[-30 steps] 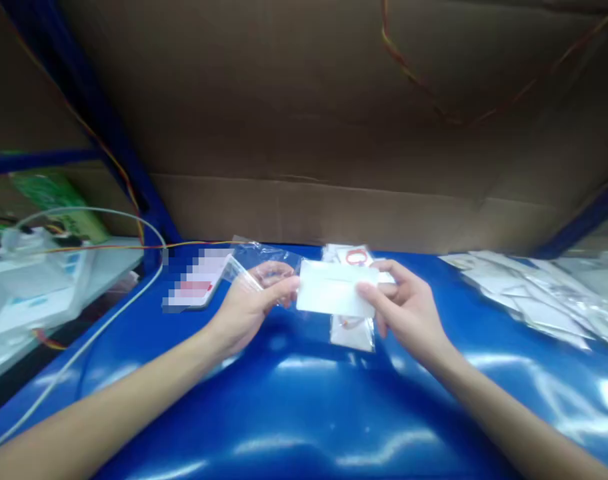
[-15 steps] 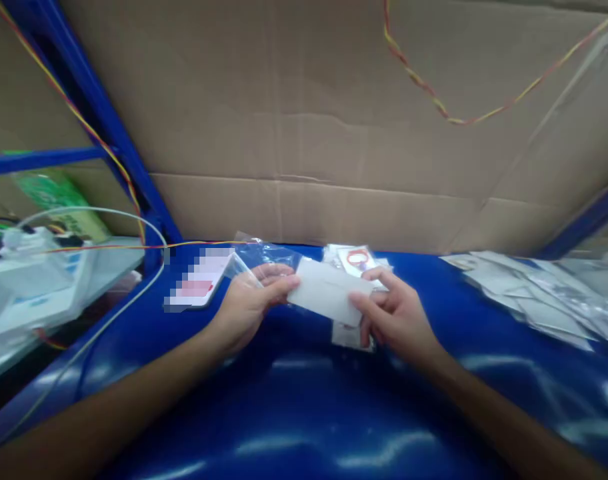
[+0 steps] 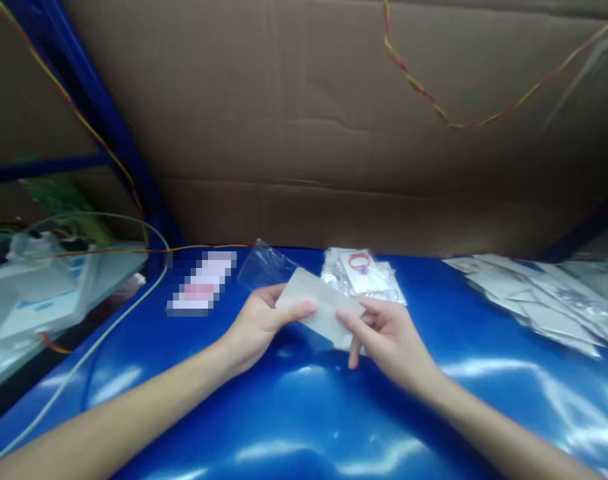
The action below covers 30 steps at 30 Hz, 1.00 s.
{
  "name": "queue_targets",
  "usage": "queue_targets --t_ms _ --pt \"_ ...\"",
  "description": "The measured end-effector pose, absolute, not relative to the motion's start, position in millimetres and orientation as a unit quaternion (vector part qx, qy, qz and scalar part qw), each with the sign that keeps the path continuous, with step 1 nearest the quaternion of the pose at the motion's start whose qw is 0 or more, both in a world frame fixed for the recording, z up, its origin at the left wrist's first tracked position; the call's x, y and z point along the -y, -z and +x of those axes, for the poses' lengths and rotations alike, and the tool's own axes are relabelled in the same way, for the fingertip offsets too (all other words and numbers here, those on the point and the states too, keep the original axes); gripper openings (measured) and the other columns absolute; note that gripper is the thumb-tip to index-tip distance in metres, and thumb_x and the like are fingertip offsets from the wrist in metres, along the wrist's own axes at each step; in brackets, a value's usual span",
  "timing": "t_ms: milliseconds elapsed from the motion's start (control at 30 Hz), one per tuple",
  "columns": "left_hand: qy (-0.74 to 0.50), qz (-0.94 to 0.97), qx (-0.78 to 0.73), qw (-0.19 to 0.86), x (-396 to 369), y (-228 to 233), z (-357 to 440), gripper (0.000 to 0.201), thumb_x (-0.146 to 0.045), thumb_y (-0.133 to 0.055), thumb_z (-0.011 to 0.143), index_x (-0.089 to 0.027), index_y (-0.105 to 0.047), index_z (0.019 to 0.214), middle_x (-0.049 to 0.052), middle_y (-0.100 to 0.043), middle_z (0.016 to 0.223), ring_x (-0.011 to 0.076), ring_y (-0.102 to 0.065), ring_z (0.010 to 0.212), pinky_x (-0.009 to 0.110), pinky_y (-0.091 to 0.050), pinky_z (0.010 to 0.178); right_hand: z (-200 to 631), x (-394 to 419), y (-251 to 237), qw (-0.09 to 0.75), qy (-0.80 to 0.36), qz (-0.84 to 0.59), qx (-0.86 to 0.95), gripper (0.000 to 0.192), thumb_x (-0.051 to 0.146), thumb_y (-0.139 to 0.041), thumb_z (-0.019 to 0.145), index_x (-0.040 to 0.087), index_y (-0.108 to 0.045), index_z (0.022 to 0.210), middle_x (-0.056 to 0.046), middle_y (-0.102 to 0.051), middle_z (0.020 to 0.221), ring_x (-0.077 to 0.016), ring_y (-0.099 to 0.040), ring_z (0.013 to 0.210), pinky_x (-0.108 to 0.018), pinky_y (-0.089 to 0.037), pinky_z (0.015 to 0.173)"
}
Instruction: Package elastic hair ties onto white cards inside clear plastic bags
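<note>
A blank white card (image 3: 320, 303) is held tilted between my two hands, over the middle of the blue table. My left hand (image 3: 259, 323) pinches its left end, thumb lying on top. Behind those fingers, a clear plastic bag (image 3: 271, 263) sticks up; whether they grip it too is hidden. My right hand (image 3: 387, 333) pinches the card's right end with thumb and fingers. A small pale packet (image 3: 343, 343) shows partly beneath the card. Just beyond my right hand lies a pile of clear packets (image 3: 391, 283), the top one bearing a red cord loop (image 3: 361, 261) on white card.
A blurred-out phone-like object (image 3: 201, 283) lies left of my hands. At the right, a heap of white packets (image 3: 529, 297) spreads over the blue table (image 3: 294, 413). White boxes (image 3: 47, 293) and a pale cable (image 3: 119, 313) are at left. Cardboard (image 3: 304, 120) stands behind.
Both hands have come closer together, and the card has turned more steeply, its right end lower. My left thumb has slid further onto the card. The pile behind is more exposed.
</note>
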<state>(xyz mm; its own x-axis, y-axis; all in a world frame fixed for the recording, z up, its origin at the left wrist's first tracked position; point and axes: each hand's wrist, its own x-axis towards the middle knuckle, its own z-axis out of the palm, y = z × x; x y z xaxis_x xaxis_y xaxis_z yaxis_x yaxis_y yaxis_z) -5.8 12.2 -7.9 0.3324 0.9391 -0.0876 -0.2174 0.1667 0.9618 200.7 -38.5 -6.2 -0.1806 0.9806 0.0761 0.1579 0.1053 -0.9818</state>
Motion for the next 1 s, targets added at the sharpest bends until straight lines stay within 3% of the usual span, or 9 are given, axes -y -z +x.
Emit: queue_targets --t_ms 133,300,400,500,700,800,1000 --pt "-0.437 0.478 -0.389 0.655 -12 12 -6 0.031 -0.033 -0.09 0.071 -0.015 -0.082 0.095 0.008 -0.082 0.09 0.0239 -0.074 0.079 0.032 -0.057 0.076 197 40 7 0.423 -0.483 -0.466 0.609 0.04 0.053 -0.059 0.096 0.015 -0.071 0.093 -0.001 -0.068 0.062 -0.0159 -0.066 0.048 -0.022 -0.046 0.046" --pt "-0.459 0.479 -0.389 0.639 -16 14 -9 0.026 -0.034 -0.089 0.073 -0.016 -0.081 0.091 0.006 -0.081 0.089 0.0209 -0.072 0.078 0.029 -0.056 0.074 201 44 3 0.378 -0.38 -0.478 0.695 0.04 0.043 -0.056 0.1 0.017 -0.072 0.074 -0.002 -0.063 0.058 -0.0147 -0.055 0.051 -0.025 -0.04 0.049" --pt "-0.449 0.508 -0.386 0.626 -13 15 -9 0.027 -0.033 -0.091 0.07 -0.015 -0.08 0.087 0.007 -0.08 0.087 0.0212 -0.071 0.076 0.031 -0.056 0.072 204 43 2 0.345 -0.362 -0.472 0.726 0.042 0.04 -0.052 0.102 0.017 -0.074 0.075 -0.001 -0.062 0.059 -0.0125 -0.051 0.051 -0.024 -0.037 0.05" --pt "-0.427 0.537 -0.375 0.623 -8 15 -7 0.031 -0.029 -0.092 0.068 -0.017 -0.079 0.093 0.008 -0.081 0.097 0.0239 -0.073 0.084 0.034 -0.057 0.079 204 42 5 0.331 -0.36 -0.451 0.747 0.043 0.04 -0.052 0.102 0.016 -0.073 0.073 0.001 -0.059 0.056 -0.0116 -0.05 0.052 -0.024 -0.035 0.052" --pt "-0.423 0.549 -0.378 0.614 -4 7 -4 0.039 -0.024 -0.093 0.064 -0.02 -0.077 0.1 0.008 -0.081 0.104 0.0273 -0.074 0.09 0.034 -0.057 0.079 206 40 10 0.366 -0.325 -0.446 0.749 0.026 0.041 -0.068 0.093 0.018 -0.07 0.081 0.0 -0.064 0.069 -0.015 -0.052 0.062 -0.026 -0.036 0.057" --pt "-0.396 0.586 -0.363 0.607 -3 5 -4 0.035 -0.023 -0.093 0.064 -0.021 -0.079 0.097 0.008 -0.081 0.1 0.0271 -0.074 0.09 0.034 -0.057 0.08 206 39 9 0.367 -0.336 -0.445 0.745 0.025 0.042 -0.064 0.095 0.018 -0.072 0.092 -0.002 -0.067 0.076 -0.016 -0.054 0.067 -0.027 -0.041 0.061" --pt "-0.368 0.591 -0.349 0.627 2 7 -2 0.026 -0.028 -0.091 0.068 -0.02 -0.079 0.089 0.007 -0.08 0.084 0.0248 -0.072 0.076 0.033 -0.056 0.071 198 41 10 0.388 -0.432 -0.406 0.706 0.029 0.043 -0.063 0.096 0.018 -0.07 0.083 -0.003 -0.069 0.076 -0.0173 -0.059 0.069 -0.027 -0.047 0.063"
